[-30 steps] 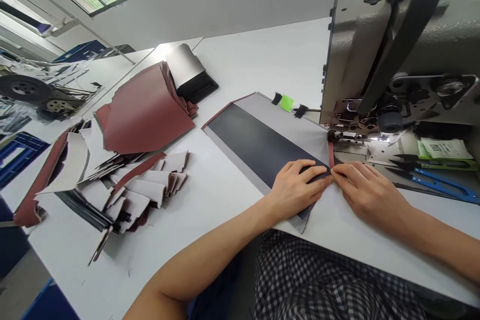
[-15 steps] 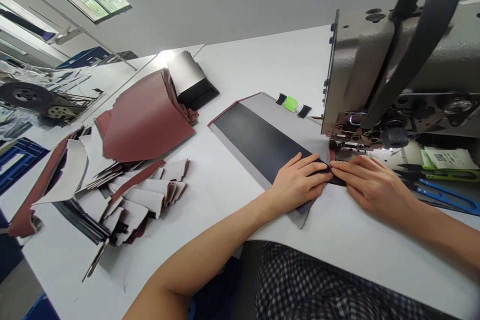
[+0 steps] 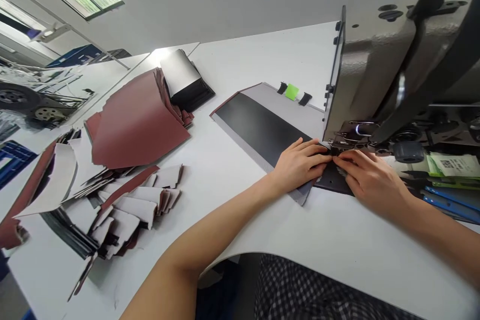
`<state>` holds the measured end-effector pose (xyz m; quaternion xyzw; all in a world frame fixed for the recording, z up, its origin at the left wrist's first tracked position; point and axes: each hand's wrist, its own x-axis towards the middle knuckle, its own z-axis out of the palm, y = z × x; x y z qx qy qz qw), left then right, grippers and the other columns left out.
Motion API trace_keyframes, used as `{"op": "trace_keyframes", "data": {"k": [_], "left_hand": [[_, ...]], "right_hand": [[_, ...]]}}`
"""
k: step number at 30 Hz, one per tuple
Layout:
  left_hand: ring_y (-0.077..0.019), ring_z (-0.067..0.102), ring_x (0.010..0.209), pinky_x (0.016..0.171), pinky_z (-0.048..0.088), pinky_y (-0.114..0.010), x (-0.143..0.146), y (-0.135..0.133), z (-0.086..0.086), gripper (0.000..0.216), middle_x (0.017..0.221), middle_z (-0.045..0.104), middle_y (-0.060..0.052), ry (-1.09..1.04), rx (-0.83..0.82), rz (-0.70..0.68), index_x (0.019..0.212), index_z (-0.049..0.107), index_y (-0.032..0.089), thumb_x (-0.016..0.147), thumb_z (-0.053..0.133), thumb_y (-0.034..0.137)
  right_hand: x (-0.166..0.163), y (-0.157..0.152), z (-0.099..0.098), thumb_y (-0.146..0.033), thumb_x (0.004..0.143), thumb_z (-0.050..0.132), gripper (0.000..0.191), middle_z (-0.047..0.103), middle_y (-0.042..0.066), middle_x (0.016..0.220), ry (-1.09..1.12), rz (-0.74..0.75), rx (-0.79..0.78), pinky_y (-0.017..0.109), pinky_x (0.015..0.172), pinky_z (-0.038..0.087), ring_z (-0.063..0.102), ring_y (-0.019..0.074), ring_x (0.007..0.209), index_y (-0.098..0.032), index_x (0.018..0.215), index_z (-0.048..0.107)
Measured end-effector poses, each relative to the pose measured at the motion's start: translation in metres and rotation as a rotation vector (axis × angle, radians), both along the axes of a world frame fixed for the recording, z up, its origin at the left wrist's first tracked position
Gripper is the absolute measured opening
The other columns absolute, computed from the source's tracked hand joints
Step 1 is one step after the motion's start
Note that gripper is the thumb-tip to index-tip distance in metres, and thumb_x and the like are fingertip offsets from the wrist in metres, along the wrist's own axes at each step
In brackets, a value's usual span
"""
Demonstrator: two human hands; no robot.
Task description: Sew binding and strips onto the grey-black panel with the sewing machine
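A grey textile panel with a wide black strip point(image 3: 258, 120) and dark red edging lies on the table, its right end under the sewing machine's head point(image 3: 369, 90). My left hand point(image 3: 302, 165) rests flat on the panel's right part, fingers stretched toward the presser area. Close beside it, my right hand point(image 3: 369, 175) is closed, thumb and fingertips pinching the panel's edge near the needle. The needle itself is hard to make out. Two black tabs and a green tab point(image 3: 291, 92) stick out from the panel's far edge.
Dark red sheets point(image 3: 138, 120) are stacked at the left, with black pieces point(image 3: 183, 80) behind them. Several white-backed cut pieces point(image 3: 135, 205) lie in front. Blue-handled snips point(image 3: 450, 202) and a white label point(image 3: 457, 165) lie right of the machine. The table's curved front edge is near my lap.
The view has shifted slightly. My right fingers have curled tighter at the panel's edge, and more of the dark plate below my hands shows. The left hand stays on the panel.
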<state>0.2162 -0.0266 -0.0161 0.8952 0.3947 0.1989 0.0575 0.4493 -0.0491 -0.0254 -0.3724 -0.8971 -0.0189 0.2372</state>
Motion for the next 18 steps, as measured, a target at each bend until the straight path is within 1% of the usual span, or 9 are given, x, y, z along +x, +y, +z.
{"op": "trace_keyframes", "data": {"k": [4,8,13,15,18], "left_hand": [[-0.0206,0.062,0.126,0.115,0.041,-0.042,0.0015,0.0009,0.0011,0.026,0.127,0.071,-0.003,-0.004,-0.02,0.016,0.113,0.074,0.028,0.102,0.051,0.032],[-0.02,0.062,0.125,0.116,0.038,-0.042,0.0014,-0.0001,0.0017,0.026,0.128,0.07,-0.003,-0.009,-0.042,0.01,0.114,0.074,0.028,0.102,0.051,0.033],[-0.0202,0.061,0.125,0.114,0.036,-0.04,-0.0015,0.0031,0.0036,0.022,0.128,0.07,-0.002,-0.047,-0.106,0.015,0.109,0.075,0.028,0.101,0.056,0.035],[-0.0203,0.061,0.125,0.114,0.036,-0.039,-0.0024,0.0045,0.0047,0.02,0.127,0.07,-0.002,-0.075,-0.127,0.008,0.106,0.076,0.028,0.1,0.058,0.034],[-0.0196,0.06,0.125,0.114,0.036,-0.039,0.0005,0.0013,0.0058,0.016,0.126,0.071,-0.001,-0.12,-0.148,0.028,0.103,0.076,0.028,0.099,0.061,0.032]], "right_hand": [[0.0021,0.0006,-0.0016,-0.009,0.092,0.046,0.034,0.067,0.012,0.111,0.023,0.008,0.003,0.04,0.09,0.05,0.065,0.0242,0.099,-0.01,0.118,0.066],[0.0028,0.0013,-0.0026,-0.011,0.092,0.047,0.034,0.067,0.011,0.112,0.027,-0.005,0.003,0.041,0.087,0.052,0.066,0.0244,0.097,-0.011,0.118,0.067],[0.0017,0.002,-0.0014,-0.012,0.092,0.044,0.036,0.068,0.011,0.111,0.017,-0.003,-0.016,0.044,0.087,0.053,0.065,0.0251,0.097,-0.014,0.118,0.069],[0.0007,0.0021,-0.0004,-0.012,0.092,0.044,0.035,0.068,0.011,0.109,0.025,-0.002,-0.004,0.043,0.086,0.053,0.065,0.025,0.097,-0.016,0.115,0.071],[-0.0007,0.0009,0.0014,-0.011,0.093,0.044,0.034,0.069,0.01,0.109,0.044,-0.028,0.0,0.04,0.084,0.053,0.065,0.0241,0.096,-0.016,0.113,0.071]]}}
